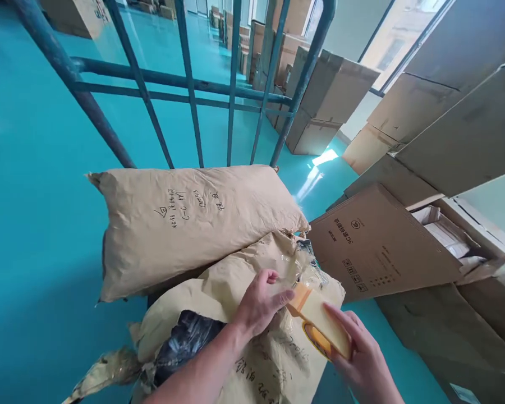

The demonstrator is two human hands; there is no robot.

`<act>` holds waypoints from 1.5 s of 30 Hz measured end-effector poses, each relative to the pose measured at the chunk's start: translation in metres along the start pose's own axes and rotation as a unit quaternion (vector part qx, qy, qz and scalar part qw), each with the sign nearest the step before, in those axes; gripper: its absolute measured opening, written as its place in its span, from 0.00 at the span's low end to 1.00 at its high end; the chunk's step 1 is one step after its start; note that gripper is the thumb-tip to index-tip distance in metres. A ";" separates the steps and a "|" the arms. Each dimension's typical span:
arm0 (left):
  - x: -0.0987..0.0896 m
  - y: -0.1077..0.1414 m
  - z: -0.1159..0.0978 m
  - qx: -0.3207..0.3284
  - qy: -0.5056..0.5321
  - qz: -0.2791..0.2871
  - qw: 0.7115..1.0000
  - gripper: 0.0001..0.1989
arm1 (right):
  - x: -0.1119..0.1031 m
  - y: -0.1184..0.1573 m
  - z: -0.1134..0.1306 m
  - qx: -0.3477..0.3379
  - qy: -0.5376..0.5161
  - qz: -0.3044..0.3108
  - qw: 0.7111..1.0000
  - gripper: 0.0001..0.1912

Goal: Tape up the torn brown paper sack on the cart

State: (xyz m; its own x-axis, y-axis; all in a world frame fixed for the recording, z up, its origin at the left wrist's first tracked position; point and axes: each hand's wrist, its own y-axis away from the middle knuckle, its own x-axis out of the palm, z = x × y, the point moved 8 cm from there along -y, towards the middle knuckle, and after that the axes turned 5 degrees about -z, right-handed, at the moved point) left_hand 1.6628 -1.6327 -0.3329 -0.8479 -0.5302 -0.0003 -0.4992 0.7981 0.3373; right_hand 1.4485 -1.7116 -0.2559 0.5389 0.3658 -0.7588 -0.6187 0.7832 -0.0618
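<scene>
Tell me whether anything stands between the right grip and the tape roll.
Nothing visible does: the right grip holds the tape roll directly, with the left grip at its orange end.

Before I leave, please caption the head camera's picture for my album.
Right hand gripping a tape dispenser, left hand at its orange end, over a crumpled paper sack.

Bright glare on glossy floor (309, 182)
</scene>
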 end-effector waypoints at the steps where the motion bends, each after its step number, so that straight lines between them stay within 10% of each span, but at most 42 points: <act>1: 0.004 -0.002 -0.001 -0.040 0.023 0.037 0.998 0.36 | 0.001 -0.006 0.015 -0.052 0.053 0.016 0.997 0.35; 11: 0.012 -0.035 0.013 -0.276 0.269 0.115 0.916 0.36 | 0.011 -0.031 0.075 -0.233 0.250 0.087 0.936 0.43; 18: -0.047 -0.074 0.020 -0.188 0.152 0.045 0.969 0.21 | 0.011 -0.050 0.068 -0.139 0.218 0.060 0.964 0.41; 23: -0.089 -0.135 0.030 -0.082 -0.079 -0.018 0.993 0.19 | 0.067 -0.103 0.069 -0.037 0.203 0.088 0.974 0.36; 28: -0.070 -0.170 0.064 -0.016 -0.247 -0.048 0.968 0.11 | 0.120 -0.152 0.054 0.016 0.259 0.167 0.951 0.35; 36: -0.038 -0.123 0.101 -0.047 -0.366 -0.054 0.928 0.23 | 0.086 -0.123 0.031 0.067 0.180 0.197 0.961 0.32; 45: -0.054 -0.172 0.120 -0.140 -0.406 -0.017 0.903 0.13 | 0.117 -0.135 0.026 0.034 0.236 0.226 0.944 0.31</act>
State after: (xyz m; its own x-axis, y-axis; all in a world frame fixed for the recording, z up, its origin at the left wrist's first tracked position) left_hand 1.7735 -1.7073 -0.5040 -0.7415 -0.0783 -0.6664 -0.5587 0.6220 0.5486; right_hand 1.6106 -1.7615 -0.3196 -0.0969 0.4176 -0.9035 -0.6775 0.6373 0.3672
